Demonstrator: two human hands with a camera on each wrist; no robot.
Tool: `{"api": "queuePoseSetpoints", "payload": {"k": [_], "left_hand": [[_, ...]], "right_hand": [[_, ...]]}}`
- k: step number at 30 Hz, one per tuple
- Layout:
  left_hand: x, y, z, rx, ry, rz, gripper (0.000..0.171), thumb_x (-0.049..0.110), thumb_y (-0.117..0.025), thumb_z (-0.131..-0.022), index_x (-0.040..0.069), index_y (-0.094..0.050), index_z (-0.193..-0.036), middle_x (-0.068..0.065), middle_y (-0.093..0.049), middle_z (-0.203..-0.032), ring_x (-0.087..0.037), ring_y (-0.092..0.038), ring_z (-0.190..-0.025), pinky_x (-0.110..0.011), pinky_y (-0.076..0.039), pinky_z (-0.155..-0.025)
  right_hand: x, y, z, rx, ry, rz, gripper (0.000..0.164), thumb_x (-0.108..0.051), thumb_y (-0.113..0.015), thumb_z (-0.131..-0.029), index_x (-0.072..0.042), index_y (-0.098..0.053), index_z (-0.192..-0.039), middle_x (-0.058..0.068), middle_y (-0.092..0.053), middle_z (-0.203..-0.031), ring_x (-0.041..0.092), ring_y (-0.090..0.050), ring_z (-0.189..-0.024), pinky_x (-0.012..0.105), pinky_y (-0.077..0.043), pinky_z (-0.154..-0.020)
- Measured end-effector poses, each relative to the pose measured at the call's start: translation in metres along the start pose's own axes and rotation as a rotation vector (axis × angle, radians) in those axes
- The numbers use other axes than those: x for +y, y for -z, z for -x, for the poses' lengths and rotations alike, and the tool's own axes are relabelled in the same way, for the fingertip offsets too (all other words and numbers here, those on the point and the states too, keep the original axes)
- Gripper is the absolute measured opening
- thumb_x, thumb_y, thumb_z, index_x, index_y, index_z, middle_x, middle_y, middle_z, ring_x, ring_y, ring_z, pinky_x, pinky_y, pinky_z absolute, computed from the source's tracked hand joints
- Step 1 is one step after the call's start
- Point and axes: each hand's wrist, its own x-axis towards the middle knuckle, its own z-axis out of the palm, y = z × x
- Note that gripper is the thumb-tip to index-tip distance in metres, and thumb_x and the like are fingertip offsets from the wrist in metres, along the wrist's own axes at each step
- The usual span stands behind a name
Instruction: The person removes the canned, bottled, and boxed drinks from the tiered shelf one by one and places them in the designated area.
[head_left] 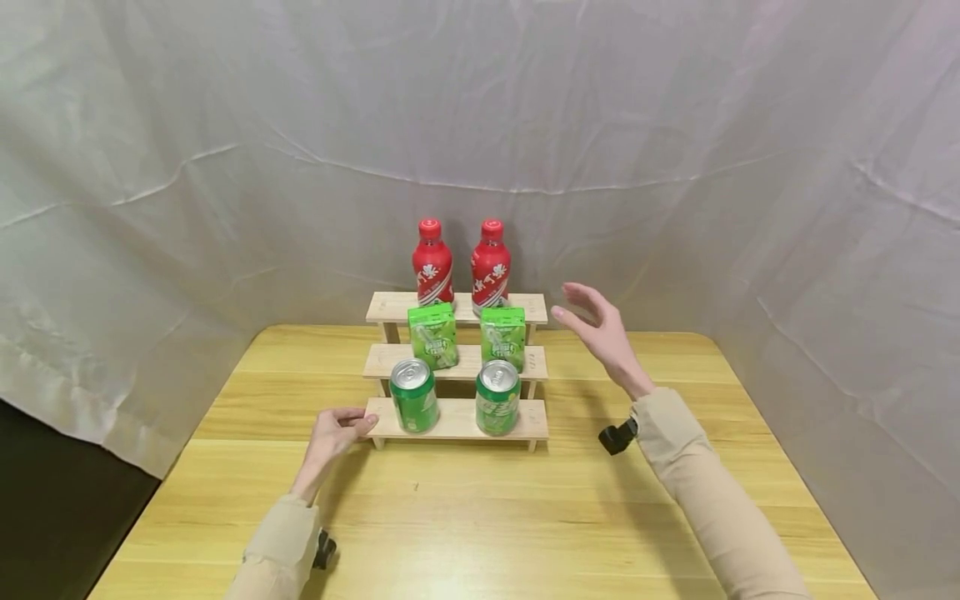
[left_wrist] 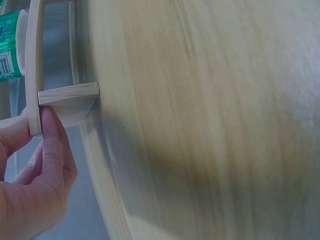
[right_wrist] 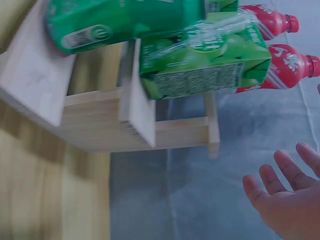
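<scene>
A three-tier wooden stand (head_left: pixel 457 421) holds two red bottles (head_left: pixel 432 267) on top, two green juice boxes (head_left: pixel 433 337) in the middle and two green cans (head_left: pixel 414 398) on the lowest tier. My left hand (head_left: pixel 335 435) pinches the left end of the lowest board; in the left wrist view the thumb is above the board (left_wrist: pixel 34 65) and the fingers are beneath, beside a leg (left_wrist: pixel 70 95). To the right of the stand, my right hand (head_left: pixel 603 333) is raised in the air, holding nothing. The right wrist view shows its fingers (right_wrist: pixel 290 167) spread, apart from the stand.
The stand is on a wood-grain table (head_left: pixel 465 517). Pale fabric (head_left: pixel 480 108) hangs behind and at both sides. A dark area (head_left: pixel 60 492) lies beyond the table's left edge.
</scene>
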Motion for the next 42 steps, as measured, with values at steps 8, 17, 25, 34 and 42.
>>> {"api": "queuePoseSetpoints", "payload": {"k": [8, 17, 25, 34, 42], "left_hand": [[-0.001, -0.001, 0.001, -0.006, 0.009, 0.015, 0.046, 0.013, -0.07, -0.094, -0.019, -0.057, -0.124, -0.035, -0.067, -0.113, -0.01, -0.068, -0.08, -0.022, -0.062, -0.075], [-0.001, 0.0, 0.0, -0.005, 0.013, 0.001, 0.046, 0.013, -0.071, -0.094, -0.018, -0.056, -0.125, -0.034, -0.067, -0.114, -0.011, -0.068, -0.082, -0.022, -0.061, -0.076], [0.0, 0.0, 0.0, 0.001, 0.018, -0.003, 0.047, 0.014, -0.071, -0.094, -0.017, -0.057, -0.125, -0.033, -0.068, -0.114, -0.01, -0.067, -0.083, -0.018, -0.06, -0.075], [-0.001, -0.001, -0.001, 0.002, 0.028, 0.033, 0.043, 0.01, -0.069, -0.094, -0.018, -0.057, -0.125, -0.031, -0.069, -0.111, -0.007, -0.066, -0.077, -0.021, -0.061, -0.074], [0.0, -0.002, -0.001, 0.017, 0.039, -0.022, 0.04, 0.013, -0.069, -0.095, -0.014, -0.061, -0.123, -0.021, -0.072, -0.104, -0.007, -0.063, -0.079, -0.019, -0.057, -0.074]], "right_hand": [[-0.022, -0.011, -0.019, -0.039, 0.032, 0.007, 0.063, -0.026, -0.068, -0.097, -0.005, -0.043, -0.15, 0.014, -0.046, -0.156, 0.031, -0.04, -0.147, 0.048, -0.035, -0.124], [-0.043, -0.03, -0.043, -0.084, 0.066, -0.019, 0.06, -0.023, -0.066, -0.098, -0.006, -0.041, -0.151, 0.018, -0.046, -0.155, 0.034, -0.041, -0.146, 0.048, -0.036, -0.124], [-0.057, -0.048, -0.062, -0.119, 0.06, 0.008, 0.06, -0.023, -0.059, -0.103, -0.003, -0.035, -0.154, 0.019, -0.042, -0.158, 0.031, -0.039, -0.148, 0.044, -0.032, -0.126], [-0.064, -0.065, -0.081, -0.132, 0.033, -0.043, 0.058, -0.023, -0.055, -0.104, -0.008, -0.033, -0.156, 0.019, -0.04, -0.16, 0.033, -0.037, -0.149, 0.046, -0.031, -0.126], [-0.068, -0.074, -0.087, -0.155, 0.015, -0.108, 0.054, -0.024, -0.054, -0.105, -0.007, -0.036, -0.153, 0.019, -0.046, -0.154, 0.033, -0.045, -0.142, 0.046, -0.039, -0.121]]}}
